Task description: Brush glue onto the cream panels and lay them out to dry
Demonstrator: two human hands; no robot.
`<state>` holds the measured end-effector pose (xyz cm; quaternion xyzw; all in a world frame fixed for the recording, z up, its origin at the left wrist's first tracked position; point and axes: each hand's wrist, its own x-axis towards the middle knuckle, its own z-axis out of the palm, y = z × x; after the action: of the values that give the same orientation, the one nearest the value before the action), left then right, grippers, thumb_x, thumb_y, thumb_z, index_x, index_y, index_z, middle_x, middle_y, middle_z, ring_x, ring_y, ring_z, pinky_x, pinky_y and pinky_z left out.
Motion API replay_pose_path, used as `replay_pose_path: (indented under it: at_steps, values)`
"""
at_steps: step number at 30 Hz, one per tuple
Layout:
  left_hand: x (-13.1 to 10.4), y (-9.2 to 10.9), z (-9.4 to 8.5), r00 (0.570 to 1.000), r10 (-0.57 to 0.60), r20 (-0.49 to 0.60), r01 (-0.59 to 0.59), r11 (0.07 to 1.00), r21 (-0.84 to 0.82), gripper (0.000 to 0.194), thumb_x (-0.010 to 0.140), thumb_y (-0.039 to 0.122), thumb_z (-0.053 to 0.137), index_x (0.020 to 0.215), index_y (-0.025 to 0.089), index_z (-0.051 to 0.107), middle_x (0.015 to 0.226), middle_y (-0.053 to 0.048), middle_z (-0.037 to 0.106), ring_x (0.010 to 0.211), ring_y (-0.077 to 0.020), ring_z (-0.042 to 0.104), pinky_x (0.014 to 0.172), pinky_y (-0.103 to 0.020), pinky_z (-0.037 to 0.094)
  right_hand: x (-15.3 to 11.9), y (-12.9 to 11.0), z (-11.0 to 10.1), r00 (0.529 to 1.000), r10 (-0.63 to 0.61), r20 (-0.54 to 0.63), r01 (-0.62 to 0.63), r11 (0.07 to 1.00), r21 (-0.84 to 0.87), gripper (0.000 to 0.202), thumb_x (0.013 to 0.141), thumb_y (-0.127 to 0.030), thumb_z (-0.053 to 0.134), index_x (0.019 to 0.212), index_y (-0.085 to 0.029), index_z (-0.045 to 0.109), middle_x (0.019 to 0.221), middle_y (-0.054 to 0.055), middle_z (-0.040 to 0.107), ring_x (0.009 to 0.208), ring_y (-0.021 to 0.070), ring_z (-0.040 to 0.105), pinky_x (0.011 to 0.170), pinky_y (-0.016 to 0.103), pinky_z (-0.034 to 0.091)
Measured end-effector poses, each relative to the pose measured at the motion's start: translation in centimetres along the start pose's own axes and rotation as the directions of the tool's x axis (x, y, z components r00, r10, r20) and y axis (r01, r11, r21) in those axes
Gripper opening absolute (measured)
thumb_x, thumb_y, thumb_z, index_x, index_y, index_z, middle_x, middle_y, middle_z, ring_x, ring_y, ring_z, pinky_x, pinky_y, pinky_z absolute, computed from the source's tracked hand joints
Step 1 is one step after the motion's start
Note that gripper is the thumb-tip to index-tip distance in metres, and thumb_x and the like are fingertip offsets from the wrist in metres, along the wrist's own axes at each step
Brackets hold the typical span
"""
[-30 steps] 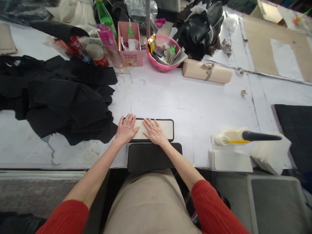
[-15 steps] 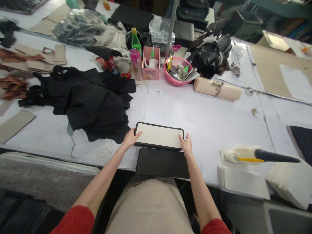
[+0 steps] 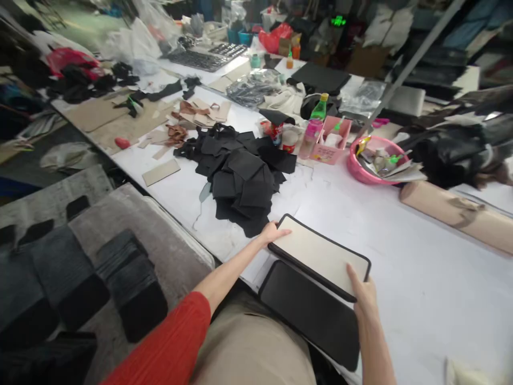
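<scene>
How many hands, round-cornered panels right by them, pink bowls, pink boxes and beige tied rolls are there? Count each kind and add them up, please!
Hands: 2, the left hand and right hand
Panels: 2, the black-rimmed cream panel they hold and the black panel beside it
Pink bowl: 1
Pink box: 1
Beige roll: 1
Total: 7

The operator wears a red, finely creased sleeve [image 3: 168,339] on the left arm, terminating near the elbow, and a plain beige garment [image 3: 256,355] at the near edge; the left hand [image 3: 271,233] and right hand [image 3: 365,295] are bare.
</scene>
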<state>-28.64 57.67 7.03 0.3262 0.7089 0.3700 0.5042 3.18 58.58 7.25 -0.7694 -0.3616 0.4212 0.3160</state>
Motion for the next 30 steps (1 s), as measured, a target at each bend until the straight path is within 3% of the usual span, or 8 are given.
replay_pose_path:
  at_steps: [3, 7, 10, 13, 18, 22, 27, 30]
  values:
    - [-1.4, 0.6, -2.9, 0.999, 0.034, -0.017, -0.036, 0.991, -0.126, 0.064, 0.059, 0.05, 0.084, 0.105, 0.011, 0.064, 0.106, -0.016, 0.071, 0.091, -0.0272, 0.069, 0.076, -0.034, 0.055, -2.3, -2.3, 0.2, 0.997, -0.072, 0.008, 0.072, 0.997, -0.028, 0.071, 0.055, -0.059, 0.081, 0.107, -0.014, 0.062, 0.095, 0.013, 0.073, 0.082, 0.0295, 0.071, 0.066, 0.039, 0.061]
    - [-5.2, 1.2, -10.1, 0.992, 0.063, -0.109, -0.077, 0.989, -0.125, 0.068, 0.058, 0.054, 0.083, 0.107, 0.012, 0.062, 0.11, -0.014, 0.07, 0.095, -0.0262, 0.068, 0.077, -0.032, 0.055, -7.4, -4.6, 3.2, 0.984, -0.144, 0.103, 0.143, 0.99, 0.02, 0.071, 0.059, -0.059, 0.079, 0.111, -0.016, 0.058, 0.101, 0.01, 0.072, 0.088, 0.0258, 0.069, 0.074, 0.037, 0.06]
    - [-8.0, 0.6, -16.8, 0.985, 0.04, -0.165, -0.062, 0.989, -0.134, 0.073, 0.057, 0.054, 0.084, 0.112, 0.011, 0.06, 0.11, -0.013, 0.07, 0.094, -0.026, 0.068, 0.077, -0.033, 0.056, -11.7, -4.9, 8.3, 0.964, -0.131, 0.23, 0.113, 0.99, 0.089, 0.07, 0.063, -0.059, 0.076, 0.115, -0.017, 0.055, 0.109, 0.009, 0.07, 0.097, 0.0243, 0.067, 0.086, 0.037, 0.056]
    - [-9.5, -0.8, -23.3, 0.984, -0.019, -0.177, -0.011, 0.986, -0.165, 0.074, 0.056, 0.051, 0.086, 0.112, 0.01, 0.061, 0.104, -0.012, 0.072, 0.085, -0.0243, 0.07, 0.071, -0.032, 0.058, -15.6, -4.1, 14.9, 0.928, -0.118, 0.354, 0.068, 0.986, 0.151, 0.067, 0.068, -0.059, 0.073, 0.115, -0.017, 0.051, 0.113, 0.012, 0.068, 0.101, 0.0238, 0.066, 0.09, 0.037, 0.053]
    - [-8.6, -3.3, -31.2, 0.976, -0.106, -0.192, 0.08, 0.987, -0.138, 0.067, 0.054, 0.046, 0.088, 0.106, 0.011, 0.063, 0.095, -0.012, 0.074, 0.074, -0.0224, 0.07, 0.064, -0.032, 0.058, -19.3, -1.6, 24.5, 0.884, -0.134, 0.448, 0.023, 0.97, 0.244, 0.065, 0.068, -0.057, 0.071, 0.113, -0.018, 0.045, 0.11, 0.013, 0.067, 0.098, 0.0232, 0.067, 0.088, 0.035, 0.054]
    - [-5.6, -5.1, -33.9, 0.978, -0.1, -0.184, 0.092, 0.994, -0.053, 0.068, 0.052, 0.045, 0.089, 0.105, 0.012, 0.063, 0.096, -0.01, 0.074, 0.075, -0.0224, 0.07, 0.066, -0.031, 0.057, -20.0, -0.7, 28.1, 0.889, -0.141, 0.435, 0.072, 0.983, 0.171, 0.061, 0.073, -0.052, 0.069, 0.116, -0.017, 0.043, 0.113, 0.014, 0.067, 0.103, 0.0245, 0.066, 0.093, 0.037, 0.051]
    - [-1.9, -7.9, -34.1, 0.964, -0.04, -0.264, 0.128, 0.936, 0.327, 0.063, 0.061, 0.047, 0.083, 0.103, 0.005, 0.061, 0.095, -0.01, 0.073, 0.085, -0.0244, 0.068, 0.077, -0.033, 0.054, -20.1, -1.3, 28.5, 0.899, -0.163, 0.406, 0.262, 0.943, -0.203, 0.068, 0.073, -0.045, 0.073, 0.125, -0.012, 0.046, 0.128, 0.022, 0.058, 0.121, 0.0332, 0.057, 0.102, 0.045, 0.045]
    - [-0.5, -9.7, -34.5, 0.974, -0.003, -0.228, 0.122, 0.851, 0.511, 0.053, 0.075, 0.047, 0.073, 0.106, 0.007, 0.06, 0.094, -0.005, 0.073, 0.086, -0.0224, 0.068, 0.077, -0.031, 0.053, -20.3, -1.7, 28.5, 0.899, -0.13, 0.419, 0.272, 0.914, -0.3, 0.074, 0.074, -0.048, 0.072, 0.131, -0.011, 0.044, 0.131, 0.022, 0.055, 0.123, 0.0339, 0.055, 0.102, 0.046, 0.045]
